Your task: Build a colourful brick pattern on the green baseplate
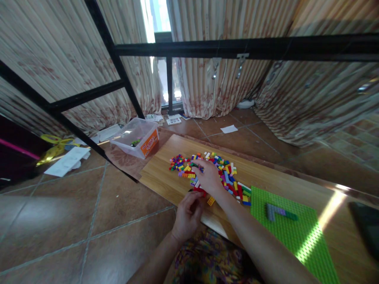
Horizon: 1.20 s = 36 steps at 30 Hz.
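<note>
A pile of small coloured bricks [219, 169] lies spread on a wooden board [166, 177]. My right hand [209, 175] reaches over the pile with its fingers bent down onto the bricks; whether it holds one I cannot see. My left hand [188, 213] rests at the board's near edge, fingers curled around a small red piece [199, 190]. A yellow brick [211, 201] lies loose just right of it. To the right sits a green baseplate [296, 236] with a short grey, purple and green row of bricks [278, 213] on it.
A clear plastic tub [136, 138] with an orange label stands at the board's far left corner. Black metal frame bars [237, 47] cross overhead and down the left. Papers [68, 161] lie on the tiled floor. Curtains hang behind. A dark object [367, 225] lies at right.
</note>
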{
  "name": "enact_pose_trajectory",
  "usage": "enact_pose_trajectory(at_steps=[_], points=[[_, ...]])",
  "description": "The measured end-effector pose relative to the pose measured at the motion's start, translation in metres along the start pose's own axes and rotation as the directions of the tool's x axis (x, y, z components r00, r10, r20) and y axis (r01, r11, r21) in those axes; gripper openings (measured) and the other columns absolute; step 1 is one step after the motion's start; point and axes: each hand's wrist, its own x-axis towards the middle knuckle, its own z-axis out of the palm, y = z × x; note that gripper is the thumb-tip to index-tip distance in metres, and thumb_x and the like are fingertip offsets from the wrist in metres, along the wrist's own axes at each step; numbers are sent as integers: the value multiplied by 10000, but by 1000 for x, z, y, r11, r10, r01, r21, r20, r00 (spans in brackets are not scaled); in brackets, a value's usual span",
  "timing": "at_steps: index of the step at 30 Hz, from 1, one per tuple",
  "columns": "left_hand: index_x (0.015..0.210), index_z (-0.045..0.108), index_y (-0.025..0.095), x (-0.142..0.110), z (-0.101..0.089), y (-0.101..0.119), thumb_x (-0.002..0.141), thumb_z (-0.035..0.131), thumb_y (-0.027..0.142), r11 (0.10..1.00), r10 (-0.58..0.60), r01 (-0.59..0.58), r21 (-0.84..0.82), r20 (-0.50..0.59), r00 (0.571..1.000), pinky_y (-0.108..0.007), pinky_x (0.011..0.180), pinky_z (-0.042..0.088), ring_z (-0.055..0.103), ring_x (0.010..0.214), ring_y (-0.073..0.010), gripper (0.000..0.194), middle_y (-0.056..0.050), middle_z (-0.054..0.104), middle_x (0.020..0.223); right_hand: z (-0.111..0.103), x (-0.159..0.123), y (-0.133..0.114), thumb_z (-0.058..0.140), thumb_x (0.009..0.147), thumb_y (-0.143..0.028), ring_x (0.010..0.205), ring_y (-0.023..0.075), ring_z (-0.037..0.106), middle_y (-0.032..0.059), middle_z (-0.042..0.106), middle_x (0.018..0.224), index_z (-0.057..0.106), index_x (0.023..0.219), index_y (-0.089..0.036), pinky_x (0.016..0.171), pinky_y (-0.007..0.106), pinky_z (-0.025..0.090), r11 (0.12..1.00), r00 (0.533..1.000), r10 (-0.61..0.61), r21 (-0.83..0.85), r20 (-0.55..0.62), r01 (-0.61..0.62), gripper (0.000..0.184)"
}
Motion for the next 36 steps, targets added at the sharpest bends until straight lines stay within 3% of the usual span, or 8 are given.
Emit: enact_pose_trajectory(at_steps=[1,4,6,9,16,24,29,36], points=[[1139,618,203,3,-1,1,878,534,182,999,-38,36,-38,-68,997,-334,894,527,637,1010,-187,274,-82,669,1092,-7,-6,-4,591,826,-231,934,203,647,50,733,1012,719,999,-217,878,371,485,981,998,61,183,0,-60,216],[1252,541,207,14,-6,13,881,573,272,986,-109,80,-146,-207,972,-312,863,535,650,969,-172,378,-72,667,1086,-29,-30,-17,663,786,-373,776,169,656,34,737,934,717,1010,-213,725,318,528,769,960,244,576,134,-276,281],[1306,502,226,22,-9,26,879,583,298,982,-79,48,-180,-169,982,-304,854,534,644,965,-163,441,-69,648,1137,-39,-45,-25,722,732,-413,706,145,635,22,729,858,725,974,-211,686,295,525,658,934,300,666,197,-352,316],[1252,561,241,31,-10,43,868,607,290,987,-24,12,-158,-73,997,-296,860,528,636,949,-157,390,-54,654,1118,-49,-63,-33,752,703,-423,715,136,620,17,713,825,732,918,-208,687,276,515,599,925,317,712,209,-366,305],[1087,655,208,26,-2,57,856,609,246,997,29,-35,-74,-86,996,-288,857,524,639,941,-160,239,-45,670,1025,-64,-89,-39,661,800,-415,688,127,601,14,702,790,745,911,-208,679,266,496,754,956,273,594,108,-282,250],[1031,627,191,9,7,68,849,632,274,965,-82,83,-251,11,997,-299,844,527,652,924,-173,201,-46,687,978,-70,-114,-40,712,781,-362,851,179,633,42,697,930,739,967,-245,769,312,506,899,988,151,420,-38,-121,222],[994,641,181,-11,9,71,840,645,270,944,-159,171,-281,67,985,-271,799,508,627,875,-164,178,-40,680,933,-69,-135,-38,727,769,-344,786,169,649,26,714,849,753,891,-248,729,294,515,864,975,222,467,-17,-188,157],[991,639,177,-25,10,68,837,630,275,893,-269,303,-332,145,952,-259,733,496,610,787,-152,183,-29,663,839,-62,-150,-29,720,760,-390,659,150,630,20,721,773,761,882,-236,618,271,518,720,924,366,597,105,-353,200]])
